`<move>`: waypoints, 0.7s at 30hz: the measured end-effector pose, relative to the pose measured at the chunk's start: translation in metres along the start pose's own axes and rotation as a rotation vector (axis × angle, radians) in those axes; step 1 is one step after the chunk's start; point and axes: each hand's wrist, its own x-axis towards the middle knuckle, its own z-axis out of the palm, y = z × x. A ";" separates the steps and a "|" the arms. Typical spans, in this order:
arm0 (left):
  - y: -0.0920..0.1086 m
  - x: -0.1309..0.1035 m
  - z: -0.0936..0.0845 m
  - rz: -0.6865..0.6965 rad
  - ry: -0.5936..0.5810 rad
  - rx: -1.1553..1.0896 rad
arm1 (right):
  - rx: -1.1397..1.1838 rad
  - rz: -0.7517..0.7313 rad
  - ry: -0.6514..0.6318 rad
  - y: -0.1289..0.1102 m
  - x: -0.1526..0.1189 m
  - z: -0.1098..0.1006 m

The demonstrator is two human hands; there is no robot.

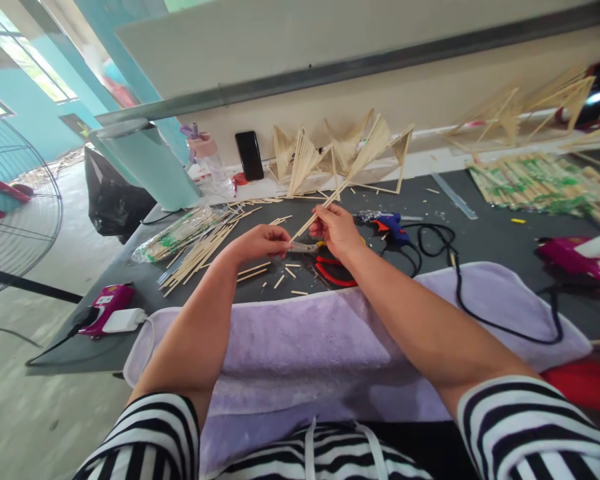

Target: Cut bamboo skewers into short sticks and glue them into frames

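Thin pale wooden sticks (pixel 304 227) slant between my hands; I cannot make out whether it is one or two. My right hand (pixel 336 230) is closed on them, fingers pinched. Their lower end meets the closed fingertips of my left hand (pixel 270 243). Just beneath both hands lie pliers (pixel 305 247) with red and yellow handles, their jaws close to my left fingertips; the right hand partly covers them. Short cut stick pieces (pixel 279 281) are scattered in front. Left of my left hand, a pile of long sticks (pixel 193 263) rests on the dark table.
A purple towel (pixel 300 333) covers the table's near edge. A blue glue gun (pixel 393 227) with a black cable lies to the right. Stick frames (pixel 300 163) stand at the back beside a phone (pixel 249 155). Packs of sticks (pixel 540 183) and a purple power socket (pixel 111 307) lie around.
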 end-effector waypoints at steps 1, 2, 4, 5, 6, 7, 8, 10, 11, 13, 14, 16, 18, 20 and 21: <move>0.000 0.001 0.000 0.007 0.008 0.001 | 0.006 0.008 -0.016 0.001 -0.001 0.001; -0.001 0.001 0.001 0.019 0.017 0.002 | 0.009 0.020 -0.037 0.001 -0.002 0.002; -0.001 0.002 0.002 0.047 0.036 0.012 | 0.005 0.054 -0.089 0.003 -0.005 0.005; -0.001 0.002 0.002 0.057 0.043 0.018 | 0.001 0.069 -0.114 0.003 -0.006 0.006; -0.001 0.002 0.002 0.062 0.047 0.023 | -0.003 0.081 -0.135 0.003 -0.007 0.007; -0.001 0.002 0.002 0.062 0.049 0.027 | -0.006 0.088 -0.149 0.003 -0.008 0.007; -0.001 0.001 0.002 0.059 0.049 0.024 | -0.006 0.093 -0.156 0.002 -0.008 0.008; 0.000 0.001 0.002 0.052 0.053 0.002 | 0.000 0.102 -0.146 0.001 -0.008 0.007; 0.000 0.000 0.001 0.052 0.053 -0.014 | 0.005 0.111 -0.138 0.000 -0.007 0.007; 0.001 -0.001 0.001 0.059 0.047 -0.041 | 0.018 0.130 -0.129 -0.002 -0.007 0.006; 0.001 -0.001 0.001 0.063 0.038 -0.047 | 0.024 0.137 -0.128 -0.002 -0.006 0.006; 0.002 -0.001 0.001 0.069 0.022 -0.043 | 0.033 0.147 -0.133 -0.003 -0.007 0.006; 0.003 -0.002 0.001 0.074 0.012 -0.030 | 0.039 0.155 -0.137 -0.003 -0.007 0.006; 0.003 -0.001 0.001 0.080 0.012 -0.021 | 0.047 0.164 -0.140 -0.003 -0.008 0.006; 0.002 -0.001 0.002 0.084 0.016 -0.020 | 0.052 0.168 -0.142 -0.002 -0.008 0.006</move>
